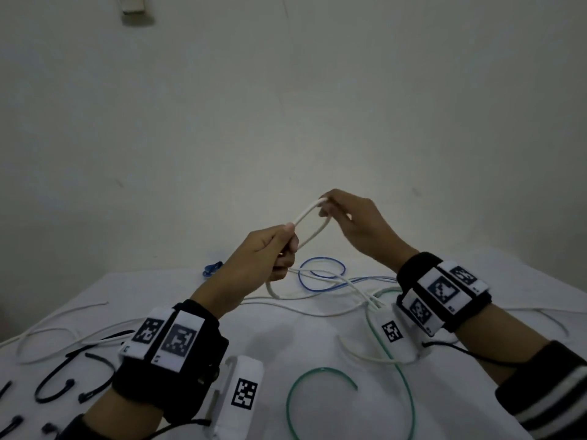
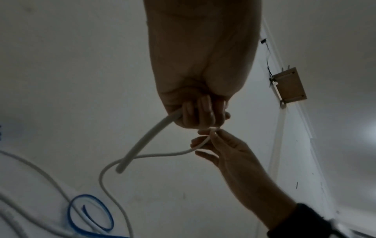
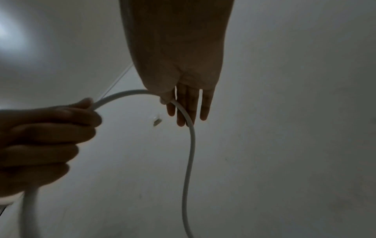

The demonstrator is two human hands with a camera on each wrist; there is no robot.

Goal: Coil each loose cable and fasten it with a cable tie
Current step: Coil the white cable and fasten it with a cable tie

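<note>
**Both hands raised, one white loop strung between them**

Left hand (image 1: 270, 252) is lifted above the worktop (image 1: 279, 338), its fingers curled into a fist round the white cable (image 1: 309, 214), thumb pressed on top where the cable leaves the fist. A short free end hangs down below that fist. Right hand (image 1: 352, 223) is held a little higher and farther from the body, wrist bent; its thumb and forefinger pinch the far bend of the loop, while the other fingers (image 3: 191, 106) lie nearly straight along the cable. Between the two hands the cable forms a narrow oval loop in the air; from the right hand the rest of it drops and trails onto the worktop.

Below and beyond the hands, on the white worktop, a blue cable (image 1: 320, 273) lies in a loose ring, crossed by other white cables (image 1: 317, 309). A green cable (image 1: 320, 376) curves nearer the body. Black cable ties (image 1: 63, 382) lie scattered at the left, near the left wrist.
</note>
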